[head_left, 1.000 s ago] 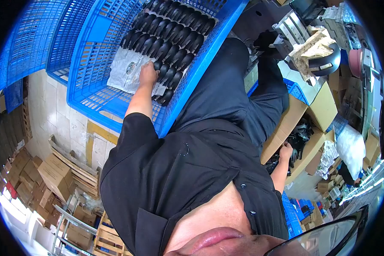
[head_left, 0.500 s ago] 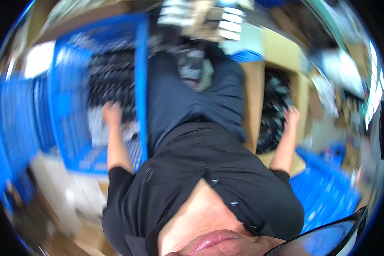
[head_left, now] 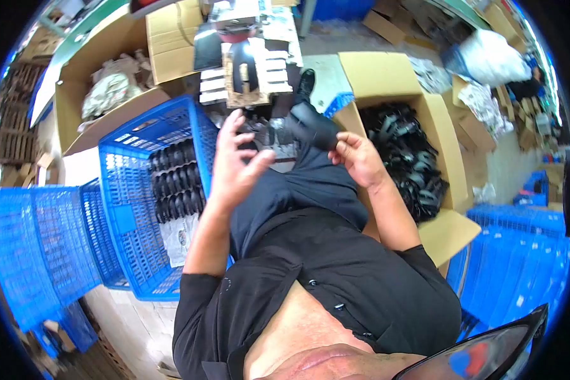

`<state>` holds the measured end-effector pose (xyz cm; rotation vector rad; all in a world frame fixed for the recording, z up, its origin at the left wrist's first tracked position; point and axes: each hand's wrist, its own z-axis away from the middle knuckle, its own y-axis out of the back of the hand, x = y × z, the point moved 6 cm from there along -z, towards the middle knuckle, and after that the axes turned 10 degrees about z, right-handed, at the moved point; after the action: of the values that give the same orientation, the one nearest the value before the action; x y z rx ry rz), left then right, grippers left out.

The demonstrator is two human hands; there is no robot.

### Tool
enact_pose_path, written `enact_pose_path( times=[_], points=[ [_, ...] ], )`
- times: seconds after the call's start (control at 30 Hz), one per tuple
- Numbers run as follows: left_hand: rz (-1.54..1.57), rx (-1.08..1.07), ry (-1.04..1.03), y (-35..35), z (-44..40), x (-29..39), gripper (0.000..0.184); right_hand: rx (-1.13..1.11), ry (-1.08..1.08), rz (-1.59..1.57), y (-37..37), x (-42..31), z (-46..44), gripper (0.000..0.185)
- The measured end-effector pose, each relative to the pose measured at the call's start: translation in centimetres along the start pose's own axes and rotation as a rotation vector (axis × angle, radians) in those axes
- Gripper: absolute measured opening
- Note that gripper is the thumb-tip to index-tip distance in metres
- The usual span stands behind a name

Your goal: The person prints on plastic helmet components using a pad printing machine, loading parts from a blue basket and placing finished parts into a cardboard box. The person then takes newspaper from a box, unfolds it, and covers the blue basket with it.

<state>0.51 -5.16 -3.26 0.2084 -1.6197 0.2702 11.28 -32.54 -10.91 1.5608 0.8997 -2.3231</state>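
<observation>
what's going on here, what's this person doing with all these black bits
A person in a black shirt has a dark curved piece pinched at one end in the right hand, out in front of the lap. The left hand is open, fingers spread, with nothing visible in it. To the left, a blue crate contains rows of black parts; to the right, an open carton holds a loose heap of black pieces.
</observation>
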Motion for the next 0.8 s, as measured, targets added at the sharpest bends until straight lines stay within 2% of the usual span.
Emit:
enact_pose_path(
  times=[0.03, 0.07, 0.1, 0.17, 0.2, 0.23, 0.3, 0.4, 0.5, 0.53, 0.63, 0.67, 0.77, 0.8],
  points=[
    [-0.136, -0.040, -0.173, -1.1, -0.3, 1.3, 0.096, -0.061, -0.033, 0.090, -1.3, 0.2, -0.2, 0.019],
    [-0.321, -0.108, -0.310, -1.8, -0.8, 2.8, 0.092, -0.126, -0.011, 0.168, -2.4, -0.3, -0.5, 0.018],
    [-0.489, -0.161, -0.427, -2.5, -1.0, 4.7, 0.068, -0.185, 0.013, 0.247, -3.3, -0.8, -0.6, 0.018],
    [-0.411, -0.391, -0.187, -3.1, -1.0, 3.5, 0.034, -0.184, 0.006, 0.196, -3.9, -1.9, -1.0, 0.018],
    [-0.454, -0.449, -0.150, -3.4, -1.0, 3.1, 0.021, -0.183, 0.009, 0.168, -4.1, -2.7, -1.2, 0.017],
    [-0.429, -0.454, -0.102, -3.8, -0.8, 2.9, 0.018, -0.181, 0.012, 0.140, -4.1, -3.2, -1.6, 0.017],
    [-0.412, -0.474, -0.128, -4.4, -0.7, 2.5, 0.016, -0.142, -0.005, 0.065, -4.2, -3.6, -2.6, 0.022],
    [-0.292, -0.220, -0.109, -4.0, -1.5, 2.4, 0.014, -0.111, 0.016, -0.158, -7.3, -5.4, -3.2, 0.033],
    [-0.237, -0.072, -0.155, -3.9, -2.6, 2.3, 0.013, -0.145, 0.095, 0.010, -9.6, -5.3, -3.5, 0.037],
    [-0.227, -0.062, -0.181, -4.0, -3.0, 2.3, 0.014, -0.134, 0.088, 0.039, -9.7, -4.7, -3.9, 0.045],
    [-0.334, -0.057, -0.334, -3.6, -4.4, 4.6, 0.016, -0.010, 0.209, 0.170, -9.4, -5.9, -4.8, 0.051],
    [-0.338, 0.086, -0.315, -2.9, -5.0, 5.5, 0.019, 0.071, 0.222, 0.225, -8.6, -6.2, -5.2, 0.053],
    [-0.822, 0.407, -0.612, -0.8, -7.8, 8.5, 0.039, 0.071, 0.293, 0.194, -7.9, -7.3, -6.5, 0.056],
    [-0.893, 0.432, -0.590, -0.6, -9.0, 8.8, 0.045, 0.096, 0.301, 0.205, -7.8, -7.6, -7.1, 0.057]
  ],
)
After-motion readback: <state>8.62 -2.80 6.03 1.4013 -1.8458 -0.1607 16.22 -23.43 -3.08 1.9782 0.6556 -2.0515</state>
